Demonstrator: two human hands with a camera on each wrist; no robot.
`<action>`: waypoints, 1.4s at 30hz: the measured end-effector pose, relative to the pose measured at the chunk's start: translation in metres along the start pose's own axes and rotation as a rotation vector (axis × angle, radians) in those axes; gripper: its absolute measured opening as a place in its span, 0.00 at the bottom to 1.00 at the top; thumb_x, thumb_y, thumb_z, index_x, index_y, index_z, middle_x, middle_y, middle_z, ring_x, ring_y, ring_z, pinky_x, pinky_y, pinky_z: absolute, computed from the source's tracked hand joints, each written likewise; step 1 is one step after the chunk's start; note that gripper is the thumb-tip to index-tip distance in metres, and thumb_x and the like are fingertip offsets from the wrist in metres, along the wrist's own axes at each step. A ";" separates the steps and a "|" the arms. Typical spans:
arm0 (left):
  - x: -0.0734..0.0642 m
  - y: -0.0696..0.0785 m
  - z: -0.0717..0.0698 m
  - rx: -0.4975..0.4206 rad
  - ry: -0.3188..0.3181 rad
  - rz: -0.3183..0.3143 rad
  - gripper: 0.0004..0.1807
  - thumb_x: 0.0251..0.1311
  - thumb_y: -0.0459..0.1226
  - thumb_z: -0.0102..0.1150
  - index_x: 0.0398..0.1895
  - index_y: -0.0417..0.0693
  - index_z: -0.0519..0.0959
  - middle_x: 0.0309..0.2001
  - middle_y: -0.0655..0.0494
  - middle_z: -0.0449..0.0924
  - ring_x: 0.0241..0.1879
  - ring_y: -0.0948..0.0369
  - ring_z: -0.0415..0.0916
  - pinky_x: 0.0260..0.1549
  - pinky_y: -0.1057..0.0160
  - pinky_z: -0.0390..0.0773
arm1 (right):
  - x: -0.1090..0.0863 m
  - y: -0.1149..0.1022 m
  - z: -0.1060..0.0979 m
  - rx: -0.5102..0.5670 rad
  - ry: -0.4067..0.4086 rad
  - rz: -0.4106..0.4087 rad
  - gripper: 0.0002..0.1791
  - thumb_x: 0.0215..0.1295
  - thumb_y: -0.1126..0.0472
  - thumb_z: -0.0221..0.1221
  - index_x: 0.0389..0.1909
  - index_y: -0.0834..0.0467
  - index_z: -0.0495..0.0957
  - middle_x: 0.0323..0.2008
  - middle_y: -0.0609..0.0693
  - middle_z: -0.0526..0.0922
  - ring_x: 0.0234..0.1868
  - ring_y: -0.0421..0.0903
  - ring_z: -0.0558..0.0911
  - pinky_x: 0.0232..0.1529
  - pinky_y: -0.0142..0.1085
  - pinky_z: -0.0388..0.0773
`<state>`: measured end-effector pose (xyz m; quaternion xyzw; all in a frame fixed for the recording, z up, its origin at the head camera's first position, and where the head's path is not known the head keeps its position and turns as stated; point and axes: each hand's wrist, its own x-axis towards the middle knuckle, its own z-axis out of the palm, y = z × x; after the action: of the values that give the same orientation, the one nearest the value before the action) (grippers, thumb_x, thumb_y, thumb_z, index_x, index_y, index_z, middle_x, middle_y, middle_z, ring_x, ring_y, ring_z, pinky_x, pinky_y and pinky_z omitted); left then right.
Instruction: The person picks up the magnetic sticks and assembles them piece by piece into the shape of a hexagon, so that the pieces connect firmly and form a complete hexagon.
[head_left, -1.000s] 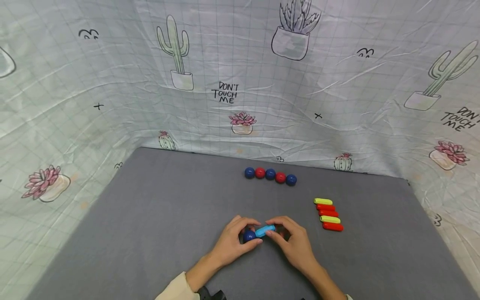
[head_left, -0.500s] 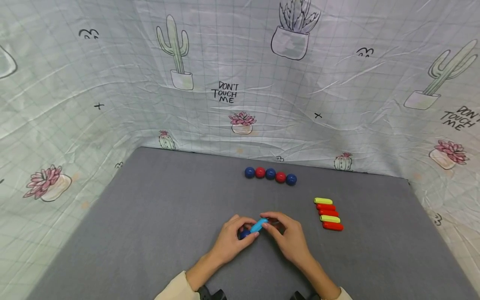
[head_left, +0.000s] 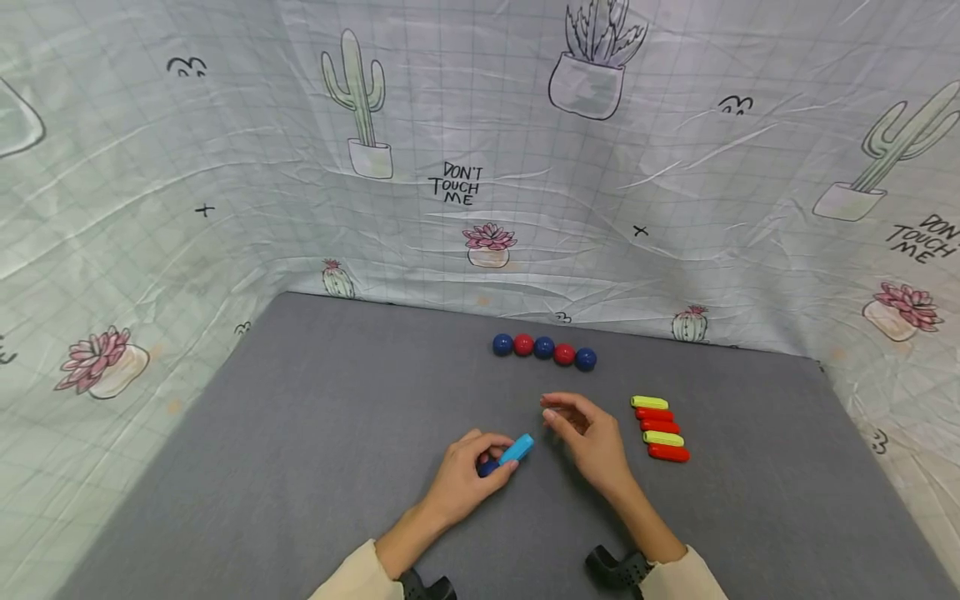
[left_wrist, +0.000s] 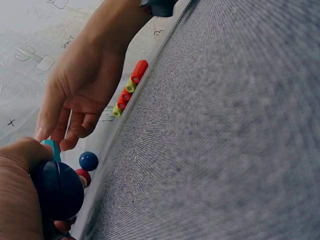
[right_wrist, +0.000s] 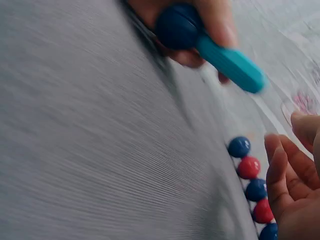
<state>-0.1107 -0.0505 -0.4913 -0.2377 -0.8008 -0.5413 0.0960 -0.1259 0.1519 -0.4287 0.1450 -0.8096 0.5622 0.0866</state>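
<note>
My left hand (head_left: 461, 482) grips a dark blue ball (right_wrist: 177, 26) between thumb and fingers. A light blue plastic rod (head_left: 517, 448) sits end-on against that ball and points away toward the upper right. In the right wrist view the rod's ribbed sides and free far end show, with the left thumb beside its near end. My right hand (head_left: 595, 442) is apart from the rod, its fingers relaxed and slightly bent with nothing between them. It is over the table between the row of balls and the coloured rods.
Dark blue and red balls (head_left: 544, 347) lie in a touching row at the back of the grey table (head_left: 337, 400). At the right, several yellow and red rods (head_left: 662, 438) lie side by side. A cactus-print cloth (head_left: 420, 242) rises behind the table.
My right hand has let go of the light blue rod and moved away to the upper right. The left hand keeps the ball and rod, which now tilt more steeply upward.
</note>
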 end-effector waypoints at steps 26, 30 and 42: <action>0.000 -0.003 0.000 -0.001 0.014 -0.006 0.12 0.54 0.39 0.70 0.42 0.51 0.82 0.31 0.66 0.77 0.27 0.63 0.67 0.27 0.67 0.69 | 0.057 0.074 -0.030 -0.380 0.152 0.131 0.29 0.63 0.67 0.62 0.65 0.61 0.68 0.68 0.59 0.60 0.52 0.61 0.70 0.50 0.53 0.66; 0.000 -0.003 0.000 -0.003 0.013 -0.009 0.12 0.54 0.39 0.69 0.42 0.51 0.82 0.31 0.66 0.77 0.27 0.62 0.67 0.27 0.67 0.69 | 0.058 0.077 -0.028 -0.392 0.118 0.112 0.29 0.64 0.67 0.61 0.66 0.62 0.67 0.69 0.60 0.59 0.54 0.61 0.69 0.52 0.53 0.66; 0.000 -0.001 0.000 0.010 -0.013 -0.049 0.12 0.56 0.41 0.68 0.43 0.52 0.82 0.31 0.69 0.75 0.28 0.65 0.66 0.27 0.67 0.69 | 0.058 0.074 -0.024 -0.408 0.173 0.119 0.19 0.64 0.69 0.59 0.57 0.63 0.74 0.57 0.63 0.69 0.47 0.58 0.69 0.46 0.49 0.65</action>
<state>-0.1118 -0.0511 -0.4920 -0.2208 -0.8097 -0.5380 0.0786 -0.2054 0.1902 -0.4686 0.0279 -0.9032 0.4012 0.1501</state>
